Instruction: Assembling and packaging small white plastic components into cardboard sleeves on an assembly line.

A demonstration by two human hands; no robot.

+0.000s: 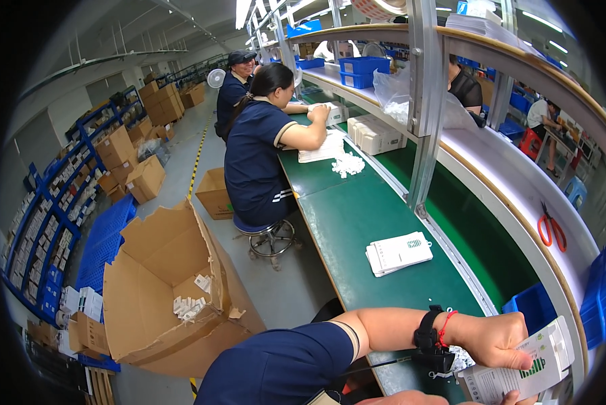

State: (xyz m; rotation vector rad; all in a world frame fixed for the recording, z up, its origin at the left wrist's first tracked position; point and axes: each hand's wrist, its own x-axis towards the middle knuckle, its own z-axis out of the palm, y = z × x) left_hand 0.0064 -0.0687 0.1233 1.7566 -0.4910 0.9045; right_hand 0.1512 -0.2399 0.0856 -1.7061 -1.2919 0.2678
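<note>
**Mia:** What is the person holding down there in the corner?

**Dad:** A flat white box with a green mark. The left hand is curled over its top edge, fingers wrapped tight on it. That keeps the box from sliding while it sits just above the green table.

**Mia:** And the other hand?

**Dad:** The right hand only peeks in at the very bottom, under the box. It touches the box, but I cannot tell if it is gripping or just resting.

**Mia:** Why are there more white boxes on the table?

**Dad:** They lie in a small stack a bit farther up the table, close enough to reach. I think they wait there so a hand can grab one easily.

**Mia:** And the big brown box on the floor?

**Dad:** It stands open beside the seat, on the left, with some white pieces inside.

**Mia:** Who is that on the stool?

**Dad:** Another worker, bent over white papers on the same table.

**Mia:** Scissors!

**Dad:** Yes, orange scissors lie on the white shelf to the right, away from both hands.
</note>
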